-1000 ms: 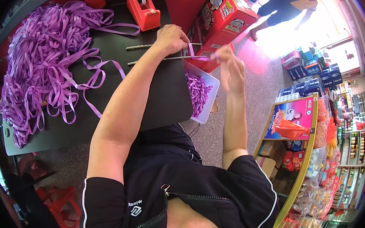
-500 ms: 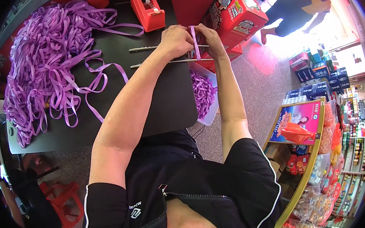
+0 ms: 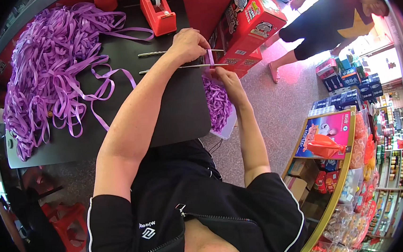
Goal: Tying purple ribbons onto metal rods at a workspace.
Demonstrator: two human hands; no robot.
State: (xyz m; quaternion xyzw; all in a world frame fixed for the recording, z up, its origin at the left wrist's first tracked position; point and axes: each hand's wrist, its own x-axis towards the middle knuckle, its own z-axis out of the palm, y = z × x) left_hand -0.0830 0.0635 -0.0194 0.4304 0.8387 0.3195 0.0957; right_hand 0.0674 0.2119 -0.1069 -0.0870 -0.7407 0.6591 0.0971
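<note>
Purple ribbon (image 3: 55, 66), silver rods (image 3: 192, 66); black table (image 3: 176, 109)

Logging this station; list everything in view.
Table: one, black, left
Ribbon pile: one, purple, table's left
Rods: two, silver, table's right
Ribbon strip: one, purple, across rods
Tape dispenser: one, red, on table
Bin: one, whitish, beside table
Cartons: at least two, red, upper middle
Stool: at least one, red, lower left
Display case: one, yellow, right
Packaged goods: many, mixed, right
Bystander: one, dark clothing, upper right
Left hand: one, at rods
Right hand: one, below rods
</note>
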